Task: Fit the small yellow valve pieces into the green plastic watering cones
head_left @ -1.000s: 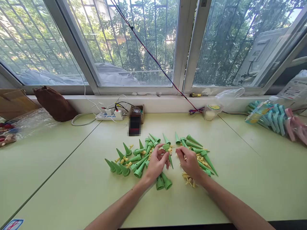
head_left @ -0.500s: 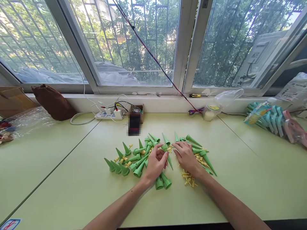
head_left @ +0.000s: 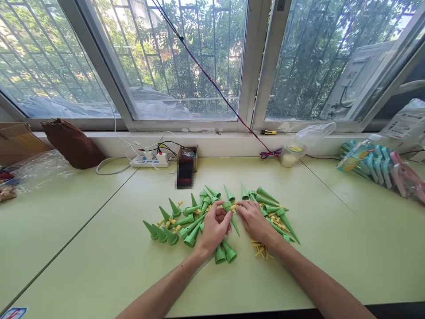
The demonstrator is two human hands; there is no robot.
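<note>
My left hand (head_left: 215, 228) pinches a green plastic spike by its ribbed collar (head_left: 227, 205); part of the spike is behind the fingers. Just right of that collar, my right hand (head_left: 255, 220) has its fingertips closed on a small yellow plastic fitting (head_left: 233, 208). Whether the fitting touches the collar is hard to make out. Several loose green spikes (head_left: 190, 239) lie left of my hands, with yellow fittings among them. More green spikes (head_left: 289, 225) lie to the right. Under my right wrist is a pile of yellow fittings (head_left: 261, 249), partly hidden.
At the back of the table (head_left: 99, 248) stand a power strip (head_left: 149, 162), a small box (head_left: 192, 155) and a lidded jar in a clear bag (head_left: 292, 156). A brown bag (head_left: 71, 144) is at the left; bundled turquoise items (head_left: 378, 164) lie far right.
My right hand has moved slightly left and down, bringing its fingertips and the yellow fitting closer to the green collar. My left hand stays nearly still.
</note>
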